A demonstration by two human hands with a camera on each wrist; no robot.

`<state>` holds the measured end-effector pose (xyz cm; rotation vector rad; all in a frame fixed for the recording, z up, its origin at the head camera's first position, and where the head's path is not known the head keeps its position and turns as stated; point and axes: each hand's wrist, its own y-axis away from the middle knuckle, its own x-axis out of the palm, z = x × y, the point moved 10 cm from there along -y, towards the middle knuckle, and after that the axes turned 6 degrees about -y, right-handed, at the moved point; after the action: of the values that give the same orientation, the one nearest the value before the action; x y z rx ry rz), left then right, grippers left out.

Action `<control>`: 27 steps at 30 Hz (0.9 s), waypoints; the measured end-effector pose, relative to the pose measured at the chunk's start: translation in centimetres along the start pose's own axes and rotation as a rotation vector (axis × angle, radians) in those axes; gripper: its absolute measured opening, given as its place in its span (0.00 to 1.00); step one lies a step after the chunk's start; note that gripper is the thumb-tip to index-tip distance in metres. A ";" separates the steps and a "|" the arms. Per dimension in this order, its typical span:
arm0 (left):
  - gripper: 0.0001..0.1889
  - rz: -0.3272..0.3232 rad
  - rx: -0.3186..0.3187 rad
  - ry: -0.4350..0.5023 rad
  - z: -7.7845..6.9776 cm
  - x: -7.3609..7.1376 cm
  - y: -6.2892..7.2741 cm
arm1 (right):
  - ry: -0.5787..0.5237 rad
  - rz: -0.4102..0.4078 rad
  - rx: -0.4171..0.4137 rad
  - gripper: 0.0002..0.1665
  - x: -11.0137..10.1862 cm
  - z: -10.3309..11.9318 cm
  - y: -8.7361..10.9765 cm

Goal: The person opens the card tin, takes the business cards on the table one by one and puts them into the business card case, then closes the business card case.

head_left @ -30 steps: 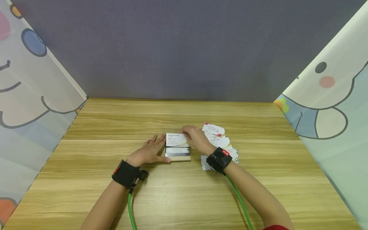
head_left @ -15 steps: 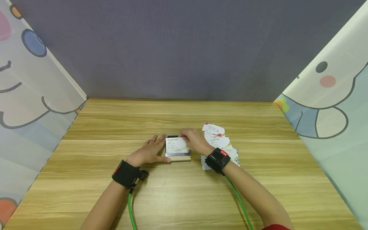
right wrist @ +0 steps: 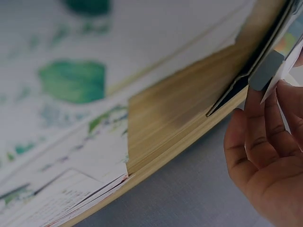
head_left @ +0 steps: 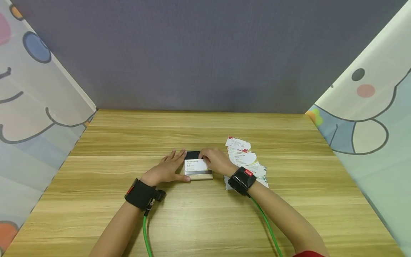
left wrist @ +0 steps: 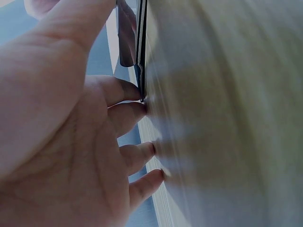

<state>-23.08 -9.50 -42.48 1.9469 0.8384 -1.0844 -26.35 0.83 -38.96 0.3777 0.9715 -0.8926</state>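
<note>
A card case (head_left: pixel 199 176) with a black inner side and a shiny metal front lies on the table, its long edge toward me. My right hand (head_left: pixel 218 160) pinches a white business card (head_left: pixel 194 165) by its right end, over the case. In the right wrist view, that card (right wrist: pixel 276 81) is between thumb and fingers, beside the case's metal flap (right wrist: pixel 266 71). My left hand (head_left: pixel 166 171) lies with spread, straight fingers at the case's left side, thumb at its front corner. In the left wrist view, its fingertips touch the table and the case edge (left wrist: pixel 141 56).
Several loose business cards (head_left: pixel 244 159) with printed flowers and leaves lie fanned to the right, partly under my right wrist. The wooden table (head_left: pixel 160 132) ends at a grey panel (head_left: pixel 205 71) behind. Green cables (head_left: pixel 146 232) trail from both wristbands.
My right hand has drawn the card toward me, from the far part of the case to its front part, uncovering the black far part. My left hand has stayed still.
</note>
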 end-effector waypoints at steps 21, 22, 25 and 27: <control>0.52 0.003 -0.006 0.017 0.2 0.2 0.0 | 0.087 0.009 -0.062 0.11 0.4 0.8 0.6; 0.52 0.003 -0.007 0.019 0.3 0.2 0.0 | 0.093 0.009 -0.065 0.12 0.5 0.8 0.7; 0.52 0.001 -0.009 0.021 0.3 0.2 0.0 | 0.096 0.012 -0.067 0.12 0.5 0.9 0.7; 0.52 0.000 -0.006 0.021 0.3 0.2 0.0 | 0.097 0.016 -0.067 0.13 0.6 0.9 0.7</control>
<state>-23.14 -9.71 -42.80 1.9560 0.8523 -1.0623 -25.13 0.44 -39.03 0.3742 1.0836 -0.8318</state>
